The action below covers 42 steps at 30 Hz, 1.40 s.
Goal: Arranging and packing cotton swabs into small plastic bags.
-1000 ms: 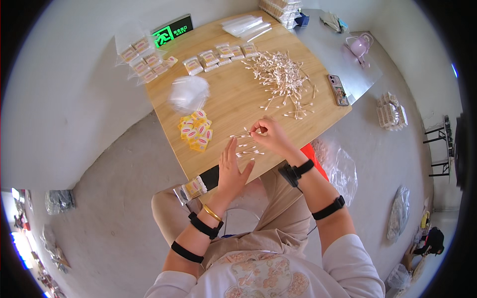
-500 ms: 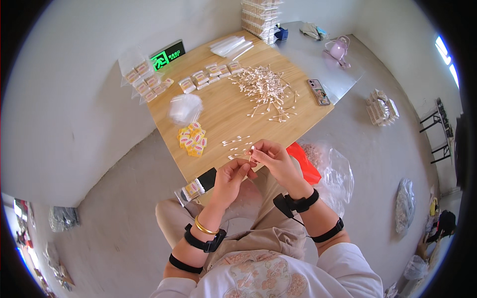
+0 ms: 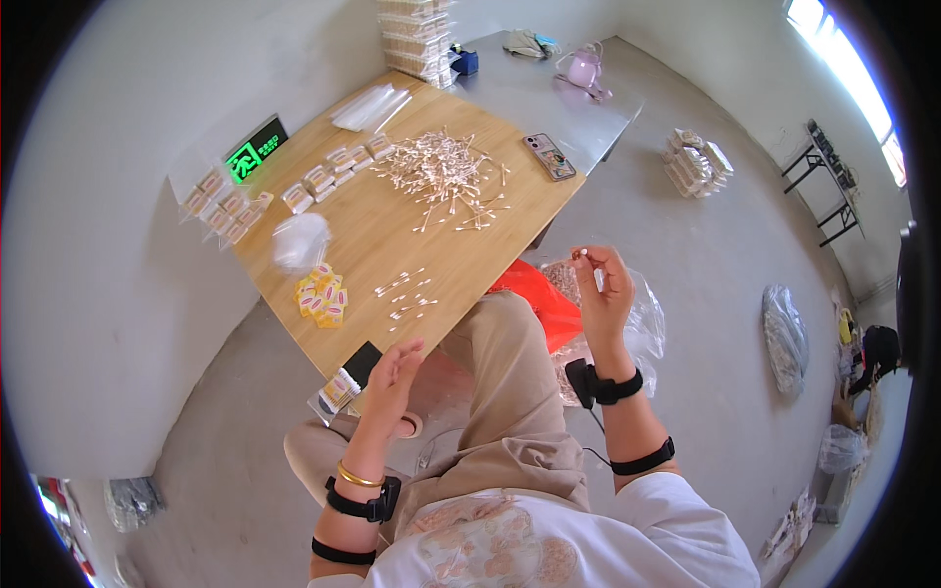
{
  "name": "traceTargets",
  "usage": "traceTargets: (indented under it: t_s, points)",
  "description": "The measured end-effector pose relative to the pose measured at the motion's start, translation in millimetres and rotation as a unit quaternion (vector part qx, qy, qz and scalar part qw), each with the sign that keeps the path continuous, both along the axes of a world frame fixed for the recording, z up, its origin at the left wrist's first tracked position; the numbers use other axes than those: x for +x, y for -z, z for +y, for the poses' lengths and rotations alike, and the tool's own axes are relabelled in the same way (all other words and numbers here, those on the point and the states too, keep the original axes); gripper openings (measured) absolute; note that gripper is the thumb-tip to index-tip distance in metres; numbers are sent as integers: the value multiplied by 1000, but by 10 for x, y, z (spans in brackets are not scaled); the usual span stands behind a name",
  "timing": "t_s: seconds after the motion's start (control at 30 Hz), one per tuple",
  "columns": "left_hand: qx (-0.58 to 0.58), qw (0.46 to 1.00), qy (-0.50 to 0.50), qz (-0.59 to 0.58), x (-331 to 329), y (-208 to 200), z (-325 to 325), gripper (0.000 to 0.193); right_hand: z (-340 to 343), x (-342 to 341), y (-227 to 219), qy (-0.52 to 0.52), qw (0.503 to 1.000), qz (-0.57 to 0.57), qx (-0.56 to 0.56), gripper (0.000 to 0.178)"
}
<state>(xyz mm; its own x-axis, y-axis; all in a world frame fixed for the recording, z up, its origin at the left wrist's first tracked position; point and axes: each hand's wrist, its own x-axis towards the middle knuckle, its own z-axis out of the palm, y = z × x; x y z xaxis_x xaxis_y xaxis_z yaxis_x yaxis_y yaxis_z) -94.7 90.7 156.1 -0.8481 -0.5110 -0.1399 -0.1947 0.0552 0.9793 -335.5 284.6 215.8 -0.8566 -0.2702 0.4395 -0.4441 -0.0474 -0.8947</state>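
Note:
My right hand (image 3: 608,294) is raised to the right of the table, over the floor, with thumb and fingers pinched on a cotton swab (image 3: 582,253); its white tip shows and most of the stick is hidden. By the table's near edge is my left hand (image 3: 392,380), empty, its fingers stretched out. Several loose cotton swabs (image 3: 405,294) lie on the wooden table (image 3: 368,235) beyond it. Farther back spreads a big heap of cotton swabs (image 3: 441,174). Small yellow cards (image 3: 321,297) are piled at the left, below a stack of clear plastic bags (image 3: 300,243).
Filled swab packs (image 3: 338,162) line the table's back left; one more pack (image 3: 341,390) sits at the near corner. A phone (image 3: 549,157) lies at the right edge. Beside my leg hangs a red bag (image 3: 549,306). Bundled packs (image 3: 698,162) stand on the floor.
My hands have moved apart: the right swung out to the right with the swab, the left drew back toward me and opened. The view has shifted, so the table appears farther left.

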Motion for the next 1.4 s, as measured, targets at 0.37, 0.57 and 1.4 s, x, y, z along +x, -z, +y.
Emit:
traceTargets:
  t_s: [0.37,0.57,1.4]
  points:
    - [-74,993,-84,-30,121,647,-59,32,781,-451,1767,29,912,31,408,33]
    - [-314,942,-56,-102,-69,805,-207,37,150,-501,1149,-25,937,-14,347,30]
    - [-539,804,90,-235,-515,1077,-328,82,-1648,-25,1683,-217,886,42,407,7]
